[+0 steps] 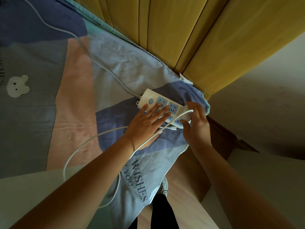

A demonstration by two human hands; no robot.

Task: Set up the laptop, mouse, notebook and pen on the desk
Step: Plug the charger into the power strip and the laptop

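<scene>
A white power strip (149, 96) with blue sockets lies on the bed near its corner. My left hand (146, 123) rests flat on the strip, fingers spread over the sockets. My right hand (196, 123) grips a white charger plug (185, 111) at the strip's near end. A thin white charger cable (92, 139) runs from the plug under my left wrist and loops across the bedsheet. No laptop, mouse, notebook or pen is in view.
The bedsheet (69, 96) has pink, blue and grey patches with a bear print. A yellow wooden headboard (181, 30) stands behind. The strip's thick cord (105, 70) trails to the upper left. The wooden floor (184, 187) and my leg lie below.
</scene>
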